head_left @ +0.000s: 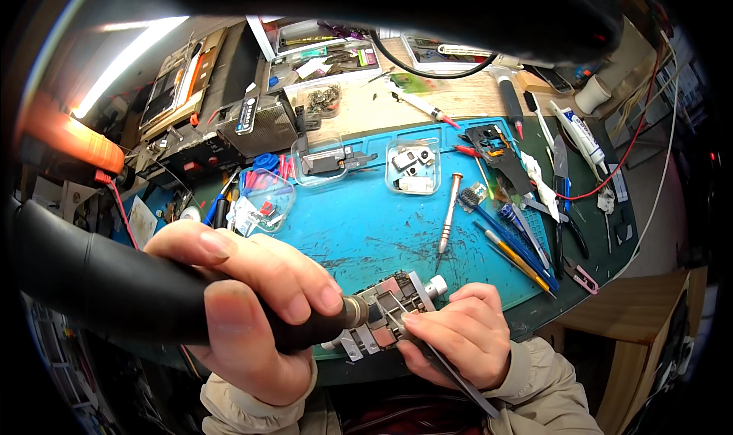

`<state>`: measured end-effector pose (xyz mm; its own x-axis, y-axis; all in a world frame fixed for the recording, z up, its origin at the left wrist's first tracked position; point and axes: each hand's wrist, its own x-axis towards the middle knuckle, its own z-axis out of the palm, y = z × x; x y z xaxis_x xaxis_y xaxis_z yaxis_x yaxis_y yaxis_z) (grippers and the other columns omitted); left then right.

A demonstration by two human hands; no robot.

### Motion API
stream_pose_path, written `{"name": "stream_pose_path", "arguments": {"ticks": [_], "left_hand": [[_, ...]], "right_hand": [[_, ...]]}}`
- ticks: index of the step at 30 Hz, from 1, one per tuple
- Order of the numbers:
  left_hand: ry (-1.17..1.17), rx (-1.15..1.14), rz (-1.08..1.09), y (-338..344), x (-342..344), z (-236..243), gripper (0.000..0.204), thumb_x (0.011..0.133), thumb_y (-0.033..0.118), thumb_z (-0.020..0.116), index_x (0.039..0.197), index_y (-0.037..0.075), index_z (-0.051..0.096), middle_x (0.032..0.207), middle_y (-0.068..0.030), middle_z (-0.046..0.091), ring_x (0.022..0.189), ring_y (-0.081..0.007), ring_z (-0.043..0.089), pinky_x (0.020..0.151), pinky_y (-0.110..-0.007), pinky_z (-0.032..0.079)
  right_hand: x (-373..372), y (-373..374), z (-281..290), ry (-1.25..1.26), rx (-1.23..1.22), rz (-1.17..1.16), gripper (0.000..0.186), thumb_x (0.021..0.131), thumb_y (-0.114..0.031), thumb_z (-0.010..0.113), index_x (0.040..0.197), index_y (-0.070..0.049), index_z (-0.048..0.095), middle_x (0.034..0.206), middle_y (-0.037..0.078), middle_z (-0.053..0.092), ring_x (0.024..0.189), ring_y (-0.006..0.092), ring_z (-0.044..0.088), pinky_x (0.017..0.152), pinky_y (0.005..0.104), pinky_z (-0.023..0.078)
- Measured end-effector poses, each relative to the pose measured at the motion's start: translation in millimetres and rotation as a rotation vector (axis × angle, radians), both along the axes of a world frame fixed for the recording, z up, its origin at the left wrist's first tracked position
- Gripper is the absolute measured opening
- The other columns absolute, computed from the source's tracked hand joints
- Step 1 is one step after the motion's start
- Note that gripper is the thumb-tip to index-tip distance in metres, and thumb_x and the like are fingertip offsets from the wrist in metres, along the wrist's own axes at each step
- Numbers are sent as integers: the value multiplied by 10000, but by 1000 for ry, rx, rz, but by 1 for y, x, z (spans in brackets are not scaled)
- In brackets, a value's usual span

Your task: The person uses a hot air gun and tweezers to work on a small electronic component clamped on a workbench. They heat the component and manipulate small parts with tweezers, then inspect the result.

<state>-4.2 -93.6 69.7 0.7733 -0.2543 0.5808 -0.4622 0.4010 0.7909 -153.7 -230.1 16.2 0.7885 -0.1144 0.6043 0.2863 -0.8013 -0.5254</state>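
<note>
Room: cluttered workshop, lit tube lamp (126, 64) upper left, wooden cabinet (634, 336) lower right.
Table: wood top (359, 103), crowded along back and right side.
Blue mat (343, 221): scuffed; screwdriver (450, 213) lying beyond the right hand (466, 336).
Black handle (114, 282): thick, looks like a hot-air tool, enters from left.
Left-hand grip: left hand (252, 351) wrapped around it.
Right-hand grip: thumb and fingers pinching tweezers (458, 380).
Board (388, 286): in metal holder (420, 288), between the hands, at mat's near edge.
Nozzle (355, 313): just beside board.
Tweezer tips: over board; can't tell if gripping anything.
Bench step: probably heating and working a small part.
Next move: likely calls for steady nozzle, light tips, neighbours undisturbed.
</note>
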Motion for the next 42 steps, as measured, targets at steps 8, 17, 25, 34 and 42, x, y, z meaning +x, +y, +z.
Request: {"name": "stream_pose_path", "arguments": {"ticks": [8, 17, 25, 34, 42], "left_hand": [[-22, 25, -84, 7, 6, 3, 319, 1130, 335, 470, 1218, 45, 370, 704, -20, 485, 539, -148, 536, 540, -301, 528], [-47, 49, -57, 8, 6, 0, 334, 1130, 330, 472, 1227, 31, 362, 700, -31, 487, 535, -151, 547, 529, -305, 541], [-47, 26, -52, 7, 6, 0, 335, 1132, 326, 466, 1233, 22, 366, 701, -34, 488, 533, -153, 550, 530, -301, 545], [-46, 25, -56, 7, 7, -1, 331, 1134, 320, 464, 1232, 20, 365, 702, -36, 489, 534, -153, 549, 531, -302, 546], [-56, 66, -45, 8, 7, -1, 345, 1132, 337, 467, 1227, 21, 365, 702, -34, 483, 531, -153, 547, 526, -303, 541]], "right_hand": [[7, -42, 8, 182, 466, 212, 323, 755, -73, 922, 1025, -116, 750, 897, -3, 769, 766, 173, 671, 779, 338, 465], [25, -55, 2, 301, 443, 379, 259, 800, -93, 895, 1019, -87, 758, 874, 17, 762, 806, 192, 690, 776, 336, 472], [25, -54, 3, 304, 421, 380, 264, 792, -97, 904, 1013, -76, 761, 883, 30, 759, 810, 199, 692, 770, 338, 482], [26, -54, 3, 310, 415, 383, 264, 792, -92, 905, 1011, -67, 760, 882, 35, 758, 803, 200, 692, 760, 333, 482], [28, -56, 10, 376, 396, 375, 243, 791, -108, 900, 983, -70, 758, 864, 43, 745, 770, 213, 676, 746, 339, 478]]}}
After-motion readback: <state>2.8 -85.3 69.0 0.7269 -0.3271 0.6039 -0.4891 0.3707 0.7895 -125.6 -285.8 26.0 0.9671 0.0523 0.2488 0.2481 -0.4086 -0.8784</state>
